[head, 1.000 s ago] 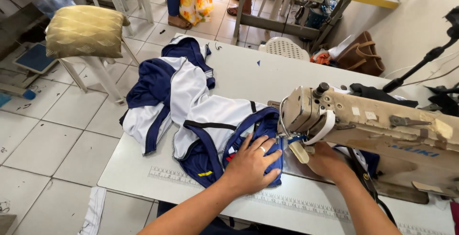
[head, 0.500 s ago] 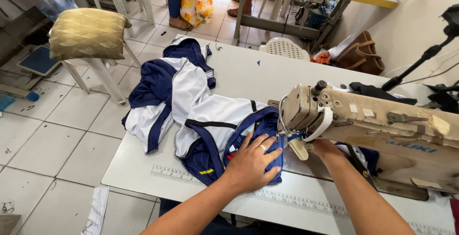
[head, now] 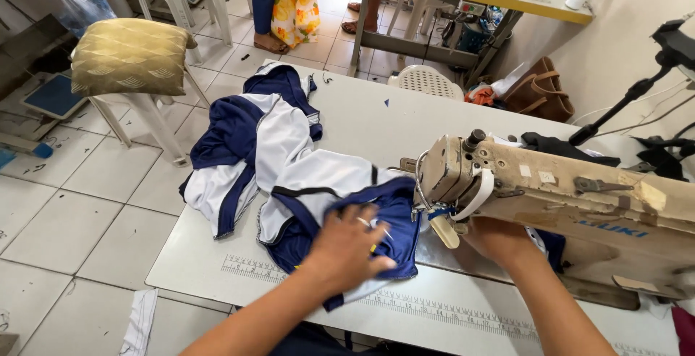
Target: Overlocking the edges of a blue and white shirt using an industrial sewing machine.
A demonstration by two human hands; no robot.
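Note:
A white and navy blue garment [head: 289, 160] lies bunched on the white sewing table [head: 376, 117]. My left hand [head: 351, 244] rests on its blue part just left of the needle, fingers bent into the cloth, blurred by motion. The beige sewing machine [head: 565, 189] stands at the right. Under its head, my right hand [head: 496, 240] is by the needle area, with its fingers hidden behind the machine.
A printed ruler strip [head: 434, 312] runs along the table's front edge. A stool with a gold cushion [head: 123, 55] stands at the left, and white plastic chairs [head: 427, 81] behind. Another person in a flowered dress [head: 293, 1] stands at the back. A brown bag [head: 543, 91] sits on the floor.
My left hand has slid a little to the left with the blue cloth, away from the needle. My right hand has stayed under the machine head.

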